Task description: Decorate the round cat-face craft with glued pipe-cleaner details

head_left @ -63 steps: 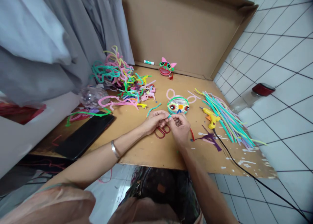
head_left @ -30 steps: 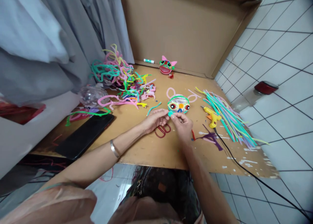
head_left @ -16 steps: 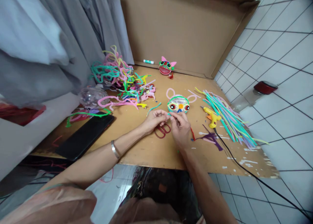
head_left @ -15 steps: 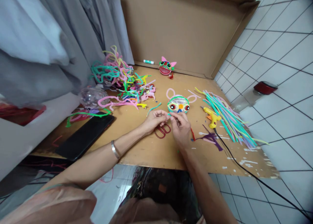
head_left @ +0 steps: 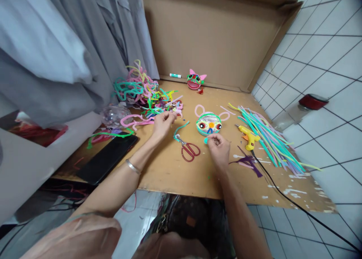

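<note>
My right hand [head_left: 218, 149] is closed in a pinch on a small teal pipe-cleaner piece [head_left: 206, 140], just in front of a round mask craft [head_left: 209, 124] with pink loop ears, googly eyes and a green rim. My left hand [head_left: 163, 122] reaches out to the near edge of a tangled pile of coloured pipe cleaners [head_left: 147, 95], fingers curled together; what they pinch is hidden. Red-handled scissors [head_left: 189, 149] lie on the cardboard between my hands, beside a loose teal pipe cleaner [head_left: 181, 127].
A yellow glue gun [head_left: 249, 138] with a black cord lies by a bundle of straight pipe cleaners [head_left: 271, 138]. Purple scraps [head_left: 249, 163] lie near it. A black tablet [head_left: 109, 157], a clear plastic ball [head_left: 114, 115], a finished pink-eared craft [head_left: 195, 80], a marker [head_left: 175, 75] and a red-lidded jar [head_left: 308, 102] surround them.
My left hand let go of the teal piece and moved up and left to the tangled pile. The right hand kept the piece. The scissors now show fully. The view shifted a little.
</note>
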{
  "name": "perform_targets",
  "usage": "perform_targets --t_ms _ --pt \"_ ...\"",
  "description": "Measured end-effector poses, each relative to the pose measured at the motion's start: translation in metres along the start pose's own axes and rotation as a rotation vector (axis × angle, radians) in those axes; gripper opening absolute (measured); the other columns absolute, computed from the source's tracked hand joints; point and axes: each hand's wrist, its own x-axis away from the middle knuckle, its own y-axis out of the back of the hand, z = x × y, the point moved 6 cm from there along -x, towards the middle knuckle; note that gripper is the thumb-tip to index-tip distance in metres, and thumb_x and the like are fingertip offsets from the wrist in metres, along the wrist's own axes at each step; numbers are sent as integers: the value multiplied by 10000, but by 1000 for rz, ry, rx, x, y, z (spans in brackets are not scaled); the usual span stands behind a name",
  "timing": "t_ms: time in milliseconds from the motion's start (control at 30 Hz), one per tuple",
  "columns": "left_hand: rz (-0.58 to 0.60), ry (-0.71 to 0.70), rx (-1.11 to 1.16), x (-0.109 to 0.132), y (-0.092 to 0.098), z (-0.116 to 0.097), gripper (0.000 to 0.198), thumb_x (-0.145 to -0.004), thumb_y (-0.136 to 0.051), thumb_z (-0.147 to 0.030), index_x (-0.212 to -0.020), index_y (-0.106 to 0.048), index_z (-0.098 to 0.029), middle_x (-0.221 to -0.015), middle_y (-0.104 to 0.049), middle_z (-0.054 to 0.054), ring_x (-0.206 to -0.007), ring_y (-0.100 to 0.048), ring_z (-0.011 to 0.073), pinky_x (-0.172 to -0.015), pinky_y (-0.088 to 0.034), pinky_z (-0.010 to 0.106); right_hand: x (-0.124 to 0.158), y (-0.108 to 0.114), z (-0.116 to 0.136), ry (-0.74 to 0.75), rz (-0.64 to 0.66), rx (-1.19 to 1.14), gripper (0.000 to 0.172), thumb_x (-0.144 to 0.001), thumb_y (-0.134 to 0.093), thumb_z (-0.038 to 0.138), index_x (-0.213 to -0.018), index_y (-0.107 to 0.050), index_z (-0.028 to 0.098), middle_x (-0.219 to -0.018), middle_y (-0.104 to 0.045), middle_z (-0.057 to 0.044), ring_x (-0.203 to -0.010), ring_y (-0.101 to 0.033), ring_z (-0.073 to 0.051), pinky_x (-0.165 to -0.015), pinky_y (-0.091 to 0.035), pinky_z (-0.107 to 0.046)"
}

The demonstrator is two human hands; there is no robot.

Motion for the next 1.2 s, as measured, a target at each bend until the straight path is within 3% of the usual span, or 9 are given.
perform_targets --t_ms 167,333,467,600,733,833,933,1033,1200 --pt "113 -42 -478 -4 -2 7 131 -728 -598 -280 -651 -588 -175 -594 -553 -4 -569 -452 127 -583 -300 252 4 19 16 245 -125 425 159 -674 -495 132 -722 -629 201 -739 -555 -13 -591 -460 -141 -617 -382 -291" --pt "266 -118 -702 4 -16 17 147 -748 -623 -332 -735 -648 -188 -665 -616 33 -587 -482 153 -579 -289 262 8 20 29 340 -177 438 167 -823 -532 252 -664 -567 213 -712 -525 -9 -591 -445 -142 -623 -378 -289" --pt "365 -144 -799 2 -18 24 114 -755 -612 -281 -680 -634 -198 -734 -642 66 -640 -517 178 -585 -300 269 17 5 36 454 -54 449 203 -882 -486 240 -696 -561 210 -801 -551 -33 -632 -487 -134 -633 -394 -272" --pt "228 -167 -695 -4 -11 19 136 -825 -508 -273 -743 -586 -198 -780 -629 68 -714 -539 194 -645 -353 276 34 -15 46 606 167 552 199 -926 -464 239 -783 -598 201 -846 -584 -61 -731 -546 -155 -671 -409 -273" --pt "96 -148 -503 0 -5 12 216 -925 -352 -331 -848 -509 -205 -705 -545 13 -618 -472 151 -654 -358 269 45 -26 52 701 282 534 265 -963 -420 252 -811 -629 197 -806 -600 -61 -736 -559 -161 -678 -412 -282" --pt "99 -164 -367 7 -5 8 172 -912 -406 -350 -842 -484 -214 -679 -506 -8 -603 -441 138 -654 -354 257 41 -30 49 654 317 454 275 -971 -387 243 -945 -656 189 -856 -624 -74 -781 -583 -175 -709 -432 -293" --pt "60 -192 -297 12 -4 7 150 -866 -497 -343 -791 -503 -214 -701 -498 0 -645 -441 142 -681 -360 259 27 -30 47 530 248 352 309 -971 -364 245 -1081 -643 171 -922 -635 -90 -835 -602 -184 -753 -456 -298" --pt "108 -224 -242 15 -9 10 148 -819 -564 -333 -736 -531 -215 -673 -506 5 -646 -455 147 -706 -376 268 14 -41 53 453 233 267 313 -970 -372 279 -1084 -641 165 -935 -640 -88 -851 -606 -182 -765 -464 -295" --pt "250 -226 -167 21 -17 12 145 -750 -652 -353 -713 -590 -227 -648 -564 24 -664 -523 168 -738 -421 286 8 -69 64 439 220 104 298 -963 -418 313 -794 -631 192 -768 -604 -30 -745 -572 -154 -699 -456 -270"
